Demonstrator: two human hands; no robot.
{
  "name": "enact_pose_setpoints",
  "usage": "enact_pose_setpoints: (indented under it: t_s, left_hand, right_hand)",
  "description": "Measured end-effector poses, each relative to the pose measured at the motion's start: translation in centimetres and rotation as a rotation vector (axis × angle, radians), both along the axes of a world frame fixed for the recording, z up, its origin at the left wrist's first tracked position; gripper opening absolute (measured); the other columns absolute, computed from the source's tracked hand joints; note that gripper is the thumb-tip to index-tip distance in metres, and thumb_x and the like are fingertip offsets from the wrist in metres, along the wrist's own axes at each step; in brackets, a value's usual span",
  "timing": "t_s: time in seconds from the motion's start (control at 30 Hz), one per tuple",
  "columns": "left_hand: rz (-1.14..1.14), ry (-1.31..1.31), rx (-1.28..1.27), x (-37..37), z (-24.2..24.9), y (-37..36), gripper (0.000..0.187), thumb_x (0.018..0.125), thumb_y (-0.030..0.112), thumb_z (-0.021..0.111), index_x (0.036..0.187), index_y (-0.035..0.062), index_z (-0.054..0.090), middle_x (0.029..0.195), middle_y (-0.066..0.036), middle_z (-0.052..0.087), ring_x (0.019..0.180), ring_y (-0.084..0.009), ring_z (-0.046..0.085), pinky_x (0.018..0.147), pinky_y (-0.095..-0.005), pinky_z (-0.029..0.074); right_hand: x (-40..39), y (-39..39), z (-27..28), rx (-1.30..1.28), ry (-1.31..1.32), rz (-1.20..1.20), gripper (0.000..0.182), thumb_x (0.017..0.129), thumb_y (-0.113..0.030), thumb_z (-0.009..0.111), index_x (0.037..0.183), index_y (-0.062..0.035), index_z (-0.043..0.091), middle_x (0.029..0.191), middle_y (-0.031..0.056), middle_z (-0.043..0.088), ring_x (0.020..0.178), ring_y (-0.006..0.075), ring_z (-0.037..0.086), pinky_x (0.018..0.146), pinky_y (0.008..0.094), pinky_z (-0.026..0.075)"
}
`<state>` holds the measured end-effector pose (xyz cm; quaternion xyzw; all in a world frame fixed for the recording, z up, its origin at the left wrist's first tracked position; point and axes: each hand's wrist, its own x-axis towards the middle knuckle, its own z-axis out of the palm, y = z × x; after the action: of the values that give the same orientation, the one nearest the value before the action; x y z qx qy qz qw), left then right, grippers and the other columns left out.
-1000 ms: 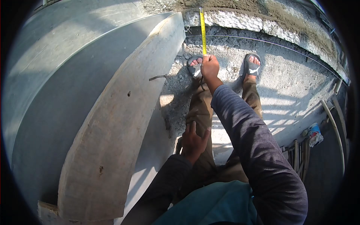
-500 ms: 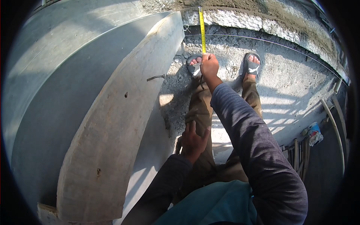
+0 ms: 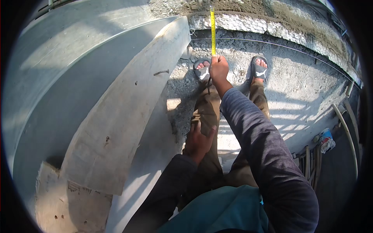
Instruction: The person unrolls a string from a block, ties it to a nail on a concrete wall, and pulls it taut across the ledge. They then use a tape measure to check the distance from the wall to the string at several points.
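My right hand (image 3: pixel 219 70) is closed round a yellow tape measure, whose blade (image 3: pixel 213 37) stretches away from me across a taut string (image 3: pixel 268 42) to the rough concrete ledge (image 3: pixel 248 22). Its case is hidden in my fist. My left hand (image 3: pixel 199 141) rests on my left thigh with the fingers apart, holding nothing. Left of my hands lies a long, curved wooden board (image 3: pixel 124 101) with a bent nail (image 3: pixel 161 72) near its far end.
A second board piece (image 3: pixel 70 198) lies at the lower left, beside a smooth curved concrete surface (image 3: pixel 74 89). My sandalled feet stand on rough concrete with rubble. Wooden sticks (image 3: pixel 309 163) and a blue-and-white bag (image 3: pixel 327 139) are at the right.
The long board appears shifted and more of the second piece shows at the lower left. My right hand and the blade sit slightly further right in the view.
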<state>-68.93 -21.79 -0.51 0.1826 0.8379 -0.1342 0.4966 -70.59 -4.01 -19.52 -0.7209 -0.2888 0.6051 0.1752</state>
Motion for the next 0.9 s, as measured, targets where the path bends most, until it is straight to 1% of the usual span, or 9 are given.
enact_pose_setpoints:
  t_s: [0.13, 0.2, 0.23, 0.27, 0.43, 0.57, 0.63, 0.67, 0.9]
  left_hand:
    - [-0.048, 0.052, -0.013, -0.1, 0.6, 1.5, 0.076, 0.079, 0.065, 0.055, 0.128, 0.0068, 0.053, 0.13, -0.02, 0.052, 0.119, -0.036, 0.05, 0.099, -0.044, 0.04]
    - [-0.067, 0.086, 0.024, 0.1, 1.1, 3.5, 0.076, 0.078, 0.067, 0.054, 0.127, 0.0087, 0.054, 0.128, -0.018, 0.054, 0.115, -0.0351, 0.053, 0.096, -0.0441, 0.042]
    - [-0.073, 0.108, 0.076, 0.2, 1.6, 3.9, 0.075, 0.078, 0.067, 0.054, 0.126, 0.0082, 0.056, 0.125, -0.018, 0.056, 0.114, -0.0348, 0.054, 0.095, -0.0435, 0.043]
    - [-0.043, 0.13, 0.132, 0.3, 1.4, 4.0, 0.072, 0.079, 0.063, 0.057, 0.124, 0.007, 0.056, 0.123, -0.019, 0.056, 0.113, -0.0353, 0.054, 0.094, -0.0434, 0.044]
    - [-0.13, 0.025, 0.55, 0.7, 3.7, 5.5, 0.059, 0.081, 0.042, 0.066, 0.121, 0.0004, 0.056, 0.115, -0.023, 0.059, 0.108, -0.0381, 0.056, 0.092, -0.0427, 0.044]
    - [-0.453, -0.113, 0.525, 2.1, 6.5, 9.0, 0.058, 0.08, 0.044, 0.066, 0.114, -0.0015, 0.06, 0.109, -0.024, 0.062, 0.104, -0.0379, 0.057, 0.091, -0.0424, 0.044]
    - [-0.573, -0.116, 0.455, 3.5, 8.0, 12.3, 0.058, 0.08, 0.046, 0.064, 0.113, -0.0018, 0.061, 0.108, -0.024, 0.062, 0.103, -0.0377, 0.058, 0.092, -0.0417, 0.044]
    - [-0.626, -0.116, 0.488, 4.6, 9.5, 14.2, 0.058, 0.08, 0.046, 0.064, 0.113, -0.0018, 0.061, 0.108, -0.024, 0.062, 0.103, -0.0377, 0.058, 0.092, -0.0417, 0.044]
    - [-0.558, -0.252, 0.505, 19.5, 10.9, 31.1, 0.062, 0.082, 0.049, 0.063, 0.119, -0.0008, 0.059, 0.113, -0.018, 0.064, 0.106, -0.0288, 0.061, 0.093, -0.0353, 0.045]
  right_hand:
    - [5.8, 1.6, 2.6, 0.114, -0.195, 0.244, 0.023, 0.091, -0.022, 0.052, 0.079, -0.0033, 0.059, 0.062, 0.0049, 0.056, 0.056, 0.0143, 0.053, 0.053, 0.0329, 0.041]
    - [10.5, 2.3, 5.6, 0.151, -0.276, 0.297, 0.024, 0.09, -0.026, 0.055, 0.087, -0.0038, 0.061, 0.071, 0.0152, 0.062, 0.067, 0.0288, 0.061, 0.067, 0.039, 0.047]
    - [14.7, 0.7, 4.4, 0.559, -0.348, 0.515, 0.025, 0.09, -0.027, 0.056, 0.087, -0.0034, 0.061, 0.074, 0.0188, 0.062, 0.072, 0.0356, 0.061, 0.069, 0.0414, 0.048]
    - [16.9, 2.2, 8.5, 0.19, -0.342, 0.377, 0.024, 0.09, -0.027, 0.057, 0.087, -0.0029, 0.061, 0.078, 0.0219, 0.062, 0.079, 0.0397, 0.061, 0.07, 0.0439, 0.048]
    - [35.5, 0.3, 19.2, 0.066, -0.461, 0.423, 0.024, 0.087, -0.027, 0.056, 0.09, -0.0048, 0.062, 0.082, 0.0217, 0.064, 0.081, 0.0417, 0.061, 0.072, 0.049, 0.048]
    - [49.4, -4.5, 24.2, 0.063, -0.621, 0.403, 0.024, 0.085, -0.026, 0.056, 0.087, -0.0034, 0.062, 0.084, 0.0239, 0.064, 0.082, 0.0425, 0.061, 0.073, 0.0496, 0.049]
    - [55.9, -9.0, 23.4, 0.29, -0.649, 0.376, 0.021, 0.084, -0.024, 0.058, 0.081, -0.003, 0.062, 0.08, 0.0213, 0.064, 0.077, 0.0406, 0.062, 0.071, 0.0471, 0.049]
    - [57.5, -9.5, 25.0, 0.127, -0.659, 0.365, 0.022, 0.084, -0.024, 0.057, 0.08, -0.0034, 0.063, 0.08, 0.0212, 0.064, 0.077, 0.0405, 0.062, 0.071, 0.047, 0.05]
    - [68.4, -8.1, 29.3, -0.05, -0.63, 0.28, 0.028, 0.086, -0.029, 0.05, 0.086, -0.0041, 0.063, 0.096, 0.0213, 0.064, 0.092, 0.0396, 0.061, 0.08, 0.0464, 0.049]
